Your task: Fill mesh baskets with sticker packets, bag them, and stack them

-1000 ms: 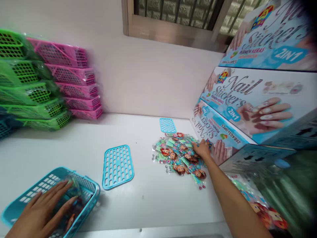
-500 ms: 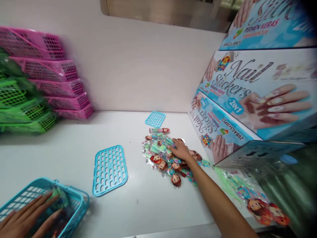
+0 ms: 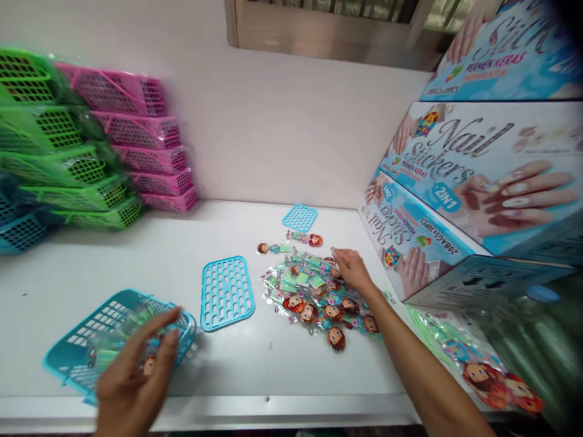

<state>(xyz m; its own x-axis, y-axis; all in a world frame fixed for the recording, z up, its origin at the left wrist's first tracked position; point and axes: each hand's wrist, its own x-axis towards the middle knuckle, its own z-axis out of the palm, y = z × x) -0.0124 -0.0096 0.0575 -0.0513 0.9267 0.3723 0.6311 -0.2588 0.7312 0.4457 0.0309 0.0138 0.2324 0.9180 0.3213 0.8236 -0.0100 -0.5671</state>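
- At the near left of the white table [image 3: 228,364], your left hand [image 3: 136,370] is over the near side of a turquoise lattice basket [image 3: 84,328]; its index finger and thumb are parted with nothing visibly pinched between them, though blur hides whether they touch the basket.
- Inside that basket lie clear doll-figure packets [image 3: 107,358], partly behind your hand.
- Right of centre, your right hand [image 3: 353,270] is at the upper right edge of a loose pile of doll-figure packets [image 3: 314,291]; its fingers are bent, and you cannot tell from here whether they grasp one.
- Just beyond the pile, two single packets [image 3: 305,238] lie apart from it.
- Between basket and pile you have a turquoise perforated panel [image 3: 226,294] lying flat; a second panel [image 3: 299,218] lies near the wall.
- To your right stand stacked "Nail Stickers" boxes [image 3: 473,164]; at the far left, wrapped pink baskets [image 3: 159,139] and green baskets [image 3: 86,164].
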